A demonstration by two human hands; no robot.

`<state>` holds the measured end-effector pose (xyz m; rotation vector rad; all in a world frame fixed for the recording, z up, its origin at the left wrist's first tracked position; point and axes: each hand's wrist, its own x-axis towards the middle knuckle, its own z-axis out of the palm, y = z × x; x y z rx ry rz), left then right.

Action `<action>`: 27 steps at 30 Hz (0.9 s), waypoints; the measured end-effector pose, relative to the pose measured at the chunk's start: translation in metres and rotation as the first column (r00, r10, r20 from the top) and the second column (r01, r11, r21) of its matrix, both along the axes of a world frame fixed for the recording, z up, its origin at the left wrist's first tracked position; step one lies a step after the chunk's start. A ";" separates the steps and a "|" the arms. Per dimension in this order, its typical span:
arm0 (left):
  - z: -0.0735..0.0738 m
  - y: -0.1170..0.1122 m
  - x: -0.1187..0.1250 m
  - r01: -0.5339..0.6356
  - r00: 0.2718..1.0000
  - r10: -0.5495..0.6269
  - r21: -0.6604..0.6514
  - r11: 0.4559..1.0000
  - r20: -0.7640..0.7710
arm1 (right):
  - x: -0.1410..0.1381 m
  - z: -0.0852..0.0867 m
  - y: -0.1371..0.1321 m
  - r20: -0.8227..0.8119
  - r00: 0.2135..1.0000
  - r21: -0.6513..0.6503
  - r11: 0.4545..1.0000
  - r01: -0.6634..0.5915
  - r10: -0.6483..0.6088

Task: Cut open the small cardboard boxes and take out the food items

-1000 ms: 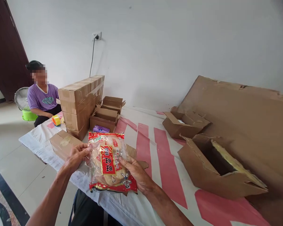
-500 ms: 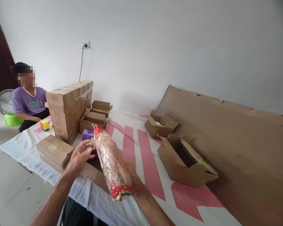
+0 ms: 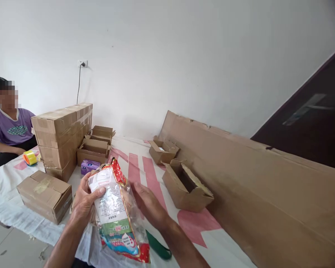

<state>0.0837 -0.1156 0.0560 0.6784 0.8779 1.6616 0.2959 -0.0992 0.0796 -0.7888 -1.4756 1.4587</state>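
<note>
A clear, printed plastic food package (image 3: 114,208) is held tilted over the near side of the table, its label side with small print facing me. My left hand (image 3: 85,197) grips its left edge, thumb on the label. Along the package's right edge, my right hand (image 3: 146,203) has its fingers stretched out and slightly blurred; whether they touch the package I cannot tell. A cardboard box partly shows behind my left hand, mostly hidden by the package. Below my right wrist lies a long, dark green object (image 3: 159,245), partly covered.
A closed carton (image 3: 44,193) and stacked cartons (image 3: 64,137) stand at left, near a purple pack (image 3: 89,166) and yellow tape roll (image 3: 30,158). Open boxes (image 3: 187,186) stand right, before a large cardboard sheet (image 3: 240,178). A person (image 3: 9,126) sits far left.
The package has turned over, from its pinkish contents to its printed label side. My left hand has taken hold of it; my right hand has come round to its right edge. The view has swung right.
</note>
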 end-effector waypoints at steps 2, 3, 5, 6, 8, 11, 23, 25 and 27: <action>-0.004 -0.004 -0.003 -0.092 0.992 0.089 -0.030 0.995 -0.089 | 0.003 0.018 -0.003 0.053 0.999 0.058 0.998 -0.016 0.013; -0.006 -0.006 -0.004 -0.133 0.981 0.127 -0.031 0.991 -0.146 | 0.002 0.026 -0.005 0.091 0.996 0.092 0.995 -0.022 0.014; -0.008 -0.012 -0.007 -0.191 0.953 0.180 -0.020 0.981 -0.244 | -0.003 0.037 -0.009 0.159 0.987 0.130 0.991 -0.012 -0.009; -0.010 -0.015 -0.008 -0.203 0.942 0.191 -0.015 0.979 -0.275 | -0.007 0.039 -0.011 0.178 0.984 0.137 0.991 -0.002 -0.022; -0.013 -0.023 -0.012 -0.208 0.936 0.199 -0.001 0.978 -0.289 | -0.014 0.038 -0.013 0.183 0.982 0.150 0.989 0.011 -0.038; -0.020 -0.034 -0.022 -0.176 0.953 0.173 0.008 0.984 -0.248 | -0.018 0.030 -0.012 0.158 0.987 0.160 0.986 -0.037 0.012; -0.021 -0.049 -0.067 -0.118 0.937 0.063 -0.142 0.983 -0.345 | -0.038 0.043 0.008 0.347 0.919 0.224 0.935 -0.275 0.188; -0.017 -0.051 -0.072 -0.172 0.923 0.114 -0.129 0.977 -0.366 | -0.042 0.047 0.010 0.372 0.905 0.216 0.929 -0.301 0.206; -0.008 -0.053 -0.078 -0.161 0.883 0.100 -0.097 0.982 -0.459 | -0.047 0.050 0.013 0.389 0.890 0.217 0.915 -0.340 0.238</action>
